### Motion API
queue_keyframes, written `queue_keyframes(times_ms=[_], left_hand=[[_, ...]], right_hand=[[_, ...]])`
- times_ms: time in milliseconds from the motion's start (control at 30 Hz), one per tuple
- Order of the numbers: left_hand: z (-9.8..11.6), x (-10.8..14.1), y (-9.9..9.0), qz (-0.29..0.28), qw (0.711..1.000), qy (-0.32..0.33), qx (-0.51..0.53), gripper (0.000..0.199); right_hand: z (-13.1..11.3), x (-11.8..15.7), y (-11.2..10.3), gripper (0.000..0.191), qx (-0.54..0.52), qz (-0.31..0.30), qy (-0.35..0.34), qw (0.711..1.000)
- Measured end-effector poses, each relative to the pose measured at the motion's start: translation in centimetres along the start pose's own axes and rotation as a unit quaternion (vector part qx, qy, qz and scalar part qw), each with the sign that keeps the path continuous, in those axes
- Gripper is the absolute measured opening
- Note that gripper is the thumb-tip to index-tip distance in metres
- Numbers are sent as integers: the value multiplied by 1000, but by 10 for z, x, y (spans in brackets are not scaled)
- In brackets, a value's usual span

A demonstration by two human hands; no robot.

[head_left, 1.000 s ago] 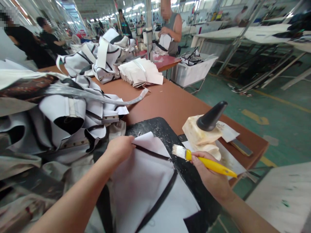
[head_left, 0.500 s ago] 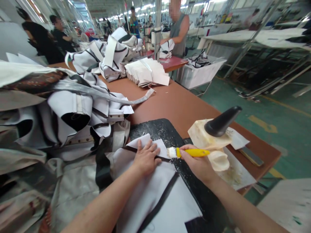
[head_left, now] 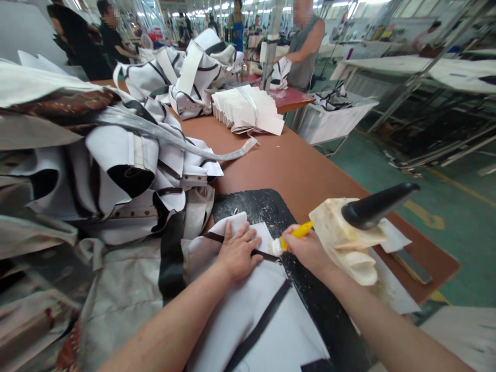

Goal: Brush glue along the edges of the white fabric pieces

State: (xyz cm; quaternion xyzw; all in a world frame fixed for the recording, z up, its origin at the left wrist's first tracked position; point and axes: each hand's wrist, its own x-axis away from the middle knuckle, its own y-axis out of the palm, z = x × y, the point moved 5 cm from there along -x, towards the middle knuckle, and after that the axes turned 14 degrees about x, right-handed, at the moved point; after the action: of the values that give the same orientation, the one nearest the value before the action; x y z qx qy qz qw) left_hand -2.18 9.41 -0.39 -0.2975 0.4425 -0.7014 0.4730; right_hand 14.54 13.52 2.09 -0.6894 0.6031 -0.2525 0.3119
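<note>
Our right hand [head_left: 308, 249], fingers clamped on the yellow brush [head_left: 289, 238], has swung in from beside the glue pot [head_left: 349, 235]. Bristles now meet the white panel [head_left: 248, 305]; our left hand [head_left: 238, 250] pins it, fingers spread flat, so we judge gluing underway.

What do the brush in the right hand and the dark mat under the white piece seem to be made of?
Brush: glossy yellow handle, probably plastic; pale bristles look clotted with whitish paste, fibre type unclear.
Mat: matte black sheet, perhaps rubber or plastic, speckled with dried white smears.
White piece: smooth, slightly stiff sheet with black trim, possibly coated fabric or synthetic leather.
</note>
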Motion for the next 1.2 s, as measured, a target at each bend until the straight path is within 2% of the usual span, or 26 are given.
queue_keyframes(times_ms=[67,133,200,333,400,467,567,633,700,767,833,933,1000,1100,1200], left_hand=[[-1,0,0,7,1000,3,5,41],[-1,0,0,13,1000,8,8,40],[-1,0,1,16,1000,11,8,39],[1,0,3,8,1000,2,-4,41],[1,0,4,3,1000,-4,-9,41],[0,0,5,5,1000,-4,-11,41],[-2,-1,4,12,1000,3,-10,41],[1,-1,3,8,1000,2,-12,40],[11,3,1,3,1000,-2,-17,35],[29,12,0,-2,1000,6,-9,30],[49,26,2,-33,999,15,22,25],[69,46,13,-93,994,6,54,33],[71,55,19,-96,994,4,50,38],[68,59,25,-90,995,7,40,41],[64,60,29,-97,995,5,29,46]], right_hand=[[7,32,-6,17,18,-57,17,998],[10,45,-8,18,26,-80,27,996],[6,34,-6,18,19,-57,22,998],[-2,-19,5,16,-41,54,11,998],[0,-29,8,15,-60,79,17,995],[5,-18,7,15,-44,47,22,998],[13,23,-1,15,-4,-40,28,999],[16,45,-7,15,6,-69,26,997],[15,53,-12,14,0,-56,10,998],[12,49,-13,14,2,-38,-18,999],[7,40,-12,16,9,-22,-46,999],[3,34,-14,17,9,35,-71,997],[3,39,-15,17,-8,55,-80,995],[8,58,-9,17,-17,-10,-74,997],[26,84,-8,15,-9,-75,-14,997]])
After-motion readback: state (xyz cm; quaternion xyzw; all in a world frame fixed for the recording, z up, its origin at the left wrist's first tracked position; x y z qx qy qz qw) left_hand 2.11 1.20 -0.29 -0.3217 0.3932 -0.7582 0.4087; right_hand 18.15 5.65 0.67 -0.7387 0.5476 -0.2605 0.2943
